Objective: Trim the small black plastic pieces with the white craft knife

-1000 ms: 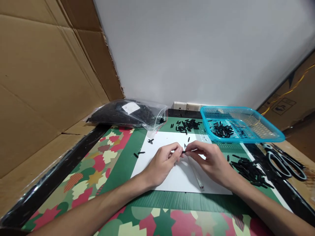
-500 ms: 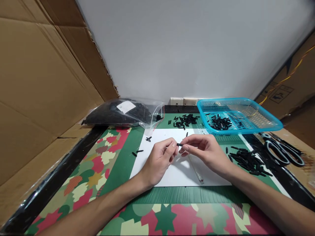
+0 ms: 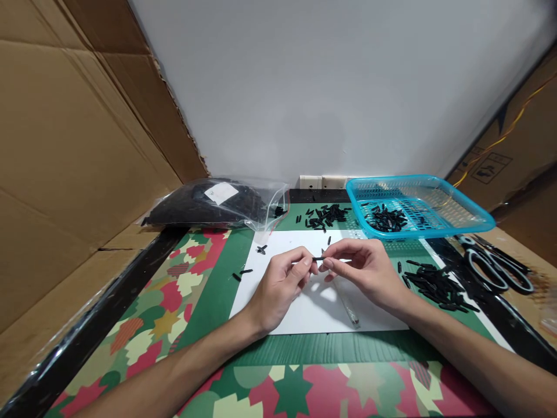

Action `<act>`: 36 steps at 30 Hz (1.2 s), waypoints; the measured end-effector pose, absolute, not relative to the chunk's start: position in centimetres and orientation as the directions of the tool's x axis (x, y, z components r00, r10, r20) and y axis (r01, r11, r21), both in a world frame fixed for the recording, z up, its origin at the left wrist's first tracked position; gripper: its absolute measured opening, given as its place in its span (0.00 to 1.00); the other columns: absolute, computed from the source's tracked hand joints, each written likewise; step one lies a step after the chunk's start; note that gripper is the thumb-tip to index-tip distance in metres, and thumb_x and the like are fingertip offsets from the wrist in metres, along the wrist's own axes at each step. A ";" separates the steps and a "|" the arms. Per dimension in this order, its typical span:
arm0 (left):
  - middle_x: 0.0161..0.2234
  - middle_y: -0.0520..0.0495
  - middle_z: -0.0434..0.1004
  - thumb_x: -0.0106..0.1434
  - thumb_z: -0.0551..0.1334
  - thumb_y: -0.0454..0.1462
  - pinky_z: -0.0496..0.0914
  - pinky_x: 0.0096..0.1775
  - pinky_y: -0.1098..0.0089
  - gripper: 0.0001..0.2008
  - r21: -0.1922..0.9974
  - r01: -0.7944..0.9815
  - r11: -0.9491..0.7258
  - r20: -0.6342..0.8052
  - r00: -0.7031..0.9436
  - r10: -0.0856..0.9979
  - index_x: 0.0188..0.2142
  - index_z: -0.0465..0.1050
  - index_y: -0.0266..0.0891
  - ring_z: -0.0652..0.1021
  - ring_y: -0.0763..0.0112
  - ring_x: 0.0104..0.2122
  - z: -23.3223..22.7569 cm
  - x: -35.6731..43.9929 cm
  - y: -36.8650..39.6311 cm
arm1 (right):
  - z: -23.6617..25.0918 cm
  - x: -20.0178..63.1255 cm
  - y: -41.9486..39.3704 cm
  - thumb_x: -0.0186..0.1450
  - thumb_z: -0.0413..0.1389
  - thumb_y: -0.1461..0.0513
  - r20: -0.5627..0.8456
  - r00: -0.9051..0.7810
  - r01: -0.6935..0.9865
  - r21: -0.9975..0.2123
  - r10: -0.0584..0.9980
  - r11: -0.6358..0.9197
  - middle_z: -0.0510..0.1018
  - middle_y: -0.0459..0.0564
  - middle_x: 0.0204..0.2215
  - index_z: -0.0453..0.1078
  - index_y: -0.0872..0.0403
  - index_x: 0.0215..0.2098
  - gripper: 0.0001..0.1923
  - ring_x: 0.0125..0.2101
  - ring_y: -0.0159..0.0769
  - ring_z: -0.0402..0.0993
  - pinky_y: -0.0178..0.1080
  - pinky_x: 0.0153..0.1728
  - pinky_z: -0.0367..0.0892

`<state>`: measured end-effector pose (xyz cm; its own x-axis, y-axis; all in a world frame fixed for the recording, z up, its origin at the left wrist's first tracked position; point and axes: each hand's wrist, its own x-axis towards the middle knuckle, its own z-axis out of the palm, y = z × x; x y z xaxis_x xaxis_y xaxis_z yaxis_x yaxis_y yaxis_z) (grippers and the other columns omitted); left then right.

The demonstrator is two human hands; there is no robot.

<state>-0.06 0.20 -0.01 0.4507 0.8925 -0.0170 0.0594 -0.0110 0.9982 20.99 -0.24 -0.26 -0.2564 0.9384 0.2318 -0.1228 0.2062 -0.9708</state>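
Observation:
Between my two hands, over a white sheet of paper [image 3: 261,313], is a small slim black piece [image 3: 318,259]. My left hand [image 3: 285,284] pinches its left end between thumb and forefinger. The fingertips of my right hand [image 3: 363,270] close on its right end; the exact grip there is partly hidden. A thin pale stick [image 3: 347,305] lies on the paper below my right hand, its upper part covered by the fingers. One loose black piece [image 3: 329,240] lies just beyond the hands, and several more [image 3: 241,273] lie left of them.
Piles of black pieces lie at the back [image 3: 328,216] and at the right [image 3: 437,285]. A blue basket [image 3: 472,223] holds more of them. Scissors [image 3: 485,270] rest at the right edge. A clear bag of black material [image 3: 204,203] sits back left, beside a cardboard wall [image 3: 78,133].
My hands have parted very slightly, so more of the black piece shows between the fingertips. The view has shifted a little; the piles and basket look the same.

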 end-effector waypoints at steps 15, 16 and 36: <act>0.26 0.56 0.63 0.76 0.59 0.53 0.53 0.23 0.72 0.20 0.987 0.138 -0.078 0.006 0.458 0.889 0.40 0.75 0.39 0.60 0.78 0.21 0.7 -0.1 0.2 | -0.4 21.3 0.2 0.65 0.72 0.53 0.245 -0.233 -0.102 -0.968 0.941 0.227 0.86 0.50 0.33 0.84 0.52 0.38 0.12 0.33 0.38 0.84 0.40 0.32 0.84; 0.26 0.56 0.63 0.76 0.60 0.53 0.53 0.22 0.72 0.20 0.989 0.127 -0.073 0.006 0.460 0.888 0.40 0.75 0.38 0.60 0.78 0.21 0.7 -0.1 0.2 | -0.4 21.3 0.2 0.65 0.73 0.52 0.235 -0.240 -0.106 -0.971 0.942 0.215 0.86 0.50 0.33 0.84 0.52 0.38 0.13 0.32 0.38 0.84 0.40 0.32 0.84; 0.26 0.56 0.65 0.73 0.66 0.51 0.53 0.21 0.78 0.19 0.987 -0.073 0.145 -0.086 0.523 0.848 0.39 0.78 0.35 0.63 0.85 0.18 0.2 -0.2 0.7 | -0.3 21.5 0.2 0.63 0.74 0.52 0.197 -0.310 -0.178 -0.973 0.930 0.147 0.85 0.49 0.29 0.83 0.55 0.37 0.14 0.24 0.34 0.81 0.37 0.28 0.80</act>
<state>-0.17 0.71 0.17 0.5230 0.8480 -0.0858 -0.0726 0.1447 0.9868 21.46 0.16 -0.28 -0.3095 0.9302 0.1972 -0.1785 0.1468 -0.9729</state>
